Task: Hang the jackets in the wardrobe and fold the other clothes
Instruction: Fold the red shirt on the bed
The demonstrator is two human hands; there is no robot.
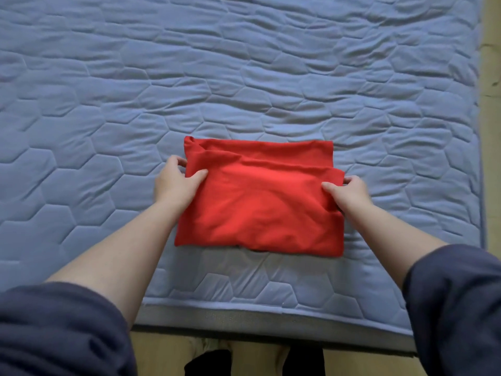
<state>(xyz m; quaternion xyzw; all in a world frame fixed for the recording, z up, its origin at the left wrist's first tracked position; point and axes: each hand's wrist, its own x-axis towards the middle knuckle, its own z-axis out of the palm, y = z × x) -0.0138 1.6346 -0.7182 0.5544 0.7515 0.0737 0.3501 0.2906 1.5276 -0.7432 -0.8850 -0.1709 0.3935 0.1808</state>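
A red garment (260,202) lies folded into a rectangle on the blue quilted mattress (244,77), near its front edge. My left hand (176,183) grips the garment's left edge, thumb on top and fingers curled under the cloth. My right hand (349,192) pinches the right edge the same way, thumb on top. A second folded layer shows along the garment's far side. No jacket is in view.
The mattress fills most of the view; its front edge (244,318) runs just before my feet. Wooden floor (490,77) shows along the right side and below the front edge. My dark blue sleeves are pushed up at both bottom corners.
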